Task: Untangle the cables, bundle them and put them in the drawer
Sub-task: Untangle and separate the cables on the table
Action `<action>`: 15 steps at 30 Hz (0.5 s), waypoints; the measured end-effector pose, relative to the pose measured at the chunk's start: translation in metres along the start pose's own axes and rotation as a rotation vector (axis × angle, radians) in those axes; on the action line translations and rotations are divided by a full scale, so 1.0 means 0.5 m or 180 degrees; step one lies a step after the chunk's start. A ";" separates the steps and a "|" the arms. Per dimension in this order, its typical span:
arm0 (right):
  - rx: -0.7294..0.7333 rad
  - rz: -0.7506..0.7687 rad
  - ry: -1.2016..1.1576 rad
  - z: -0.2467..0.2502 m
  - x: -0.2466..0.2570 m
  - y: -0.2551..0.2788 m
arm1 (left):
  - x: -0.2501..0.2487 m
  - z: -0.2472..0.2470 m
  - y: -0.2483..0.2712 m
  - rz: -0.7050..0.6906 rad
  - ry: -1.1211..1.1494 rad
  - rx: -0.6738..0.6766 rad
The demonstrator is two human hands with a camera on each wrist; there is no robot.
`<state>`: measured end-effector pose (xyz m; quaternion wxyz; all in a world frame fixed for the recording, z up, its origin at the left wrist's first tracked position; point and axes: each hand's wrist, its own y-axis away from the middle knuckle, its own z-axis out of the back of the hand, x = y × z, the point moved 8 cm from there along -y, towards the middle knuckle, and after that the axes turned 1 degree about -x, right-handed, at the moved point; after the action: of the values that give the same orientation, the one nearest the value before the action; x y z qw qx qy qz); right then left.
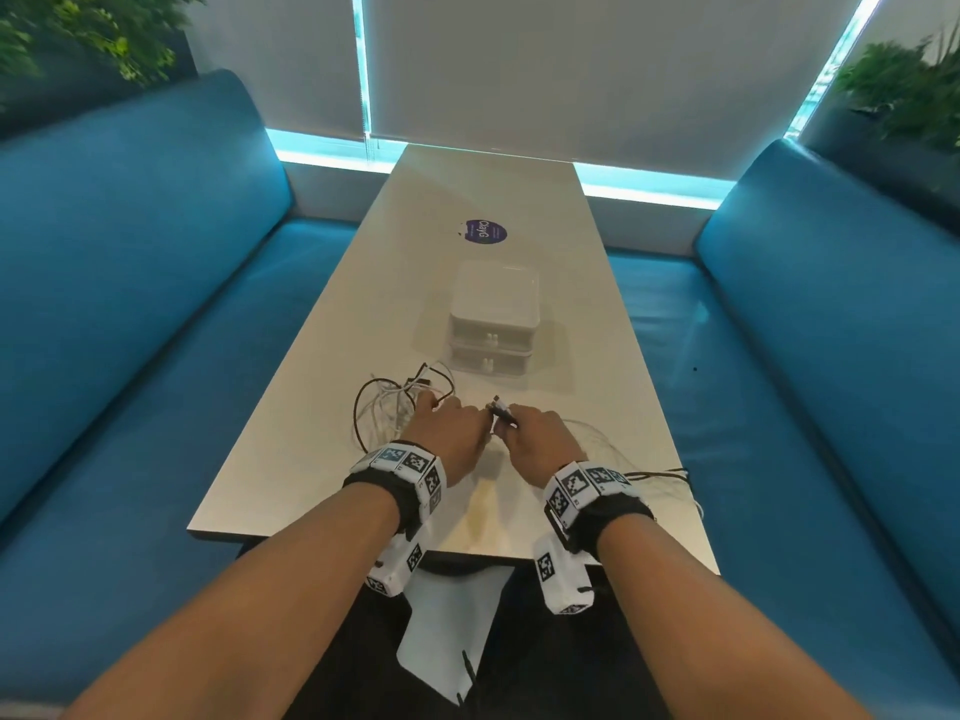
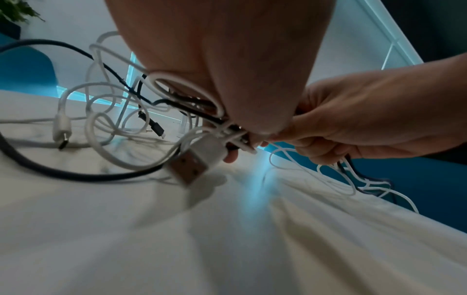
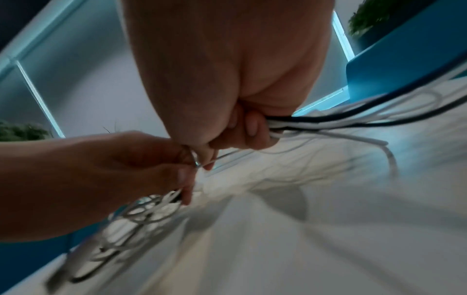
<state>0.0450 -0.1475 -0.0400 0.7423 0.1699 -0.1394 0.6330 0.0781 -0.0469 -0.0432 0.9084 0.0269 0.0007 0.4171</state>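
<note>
Two blue benches (image 1: pixel 156 314) flank one long pale table (image 1: pixel 498 200), on which the tangled cables (image 1: pixel 387 407), white and dark, lie near the near edge, their count not discernible. One left hand (image 1: pixel 447 433) pinches strands at the tangle, and one right hand (image 1: pixel 540 439) is clenched around a group of cables trailing toward the right edge. One white drawer unit (image 1: pixel 493 317) with two closed drawers stands just beyond, mid-table, and one purple sticker (image 1: pixel 485 232) lies farther off.

White, black cables (image 1: pixel 387 407) tangled; drawer (image 1: pixel 491 362) closed.
</note>
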 end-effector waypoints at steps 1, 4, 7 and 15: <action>0.0046 -0.0030 0.0015 -0.003 -0.007 -0.002 | 0.000 -0.001 0.004 -0.0036 -0.0082 -0.0003; 0.0135 -0.0234 0.0232 -0.006 -0.046 -0.002 | 0.018 -0.018 0.018 -0.0136 -0.0369 0.0242; 0.0031 -0.0566 0.0325 0.011 -0.101 -0.001 | 0.047 -0.036 0.029 -0.0138 -0.0354 0.0322; -0.0055 0.0135 0.0187 -0.013 -0.011 0.012 | 0.008 -0.022 0.011 -0.0104 -0.0046 0.0305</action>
<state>0.0383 -0.1488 -0.0475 0.7339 0.1419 -0.1266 0.6521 0.0762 -0.0395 -0.0541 0.9128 0.0734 0.0146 0.4016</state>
